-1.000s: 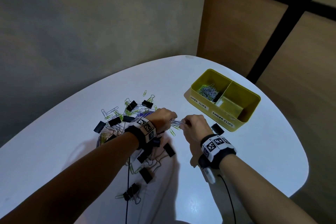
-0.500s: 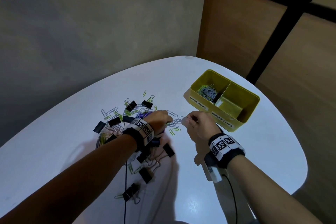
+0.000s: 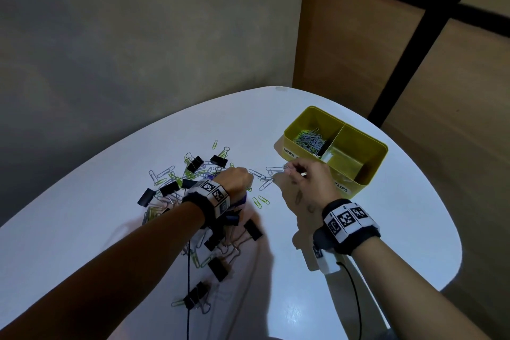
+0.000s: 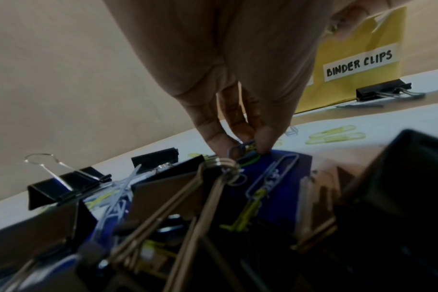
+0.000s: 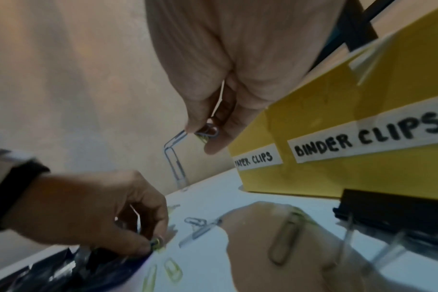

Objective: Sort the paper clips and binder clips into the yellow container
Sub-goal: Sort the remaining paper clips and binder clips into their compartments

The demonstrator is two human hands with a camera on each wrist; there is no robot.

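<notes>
A heap of paper clips and black binder clips (image 3: 193, 201) lies on the white table (image 3: 110, 229). My left hand (image 3: 238, 181) (image 4: 248, 144) reaches down into the heap and pinches a small bunch of paper clips (image 4: 243, 148) between thumb and fingers. My right hand (image 3: 298, 176) (image 5: 208, 134) is lifted just in front of the yellow container (image 3: 367, 171) and pinches silver paper clips (image 5: 178, 158), some dangling in a chain. The container's left compartment (image 3: 309, 141), labelled PAPER CLIPS (image 5: 255, 161), holds several paper clips. Its right compartment is labelled BINDER CLIPS (image 5: 368, 138).
One black binder clip (image 5: 393, 211) lies against the container's front wall below my right wrist. Loose green paper clips (image 3: 260, 200) lie between my hands. A grey wall stands behind the table, and a dark post (image 3: 408, 50) rises at the right. Cables (image 3: 188, 284) hang from both wrists.
My right hand has risen and moved right toward the container, carrying its paper clips away from my left hand. My left hand has stayed over the heap.
</notes>
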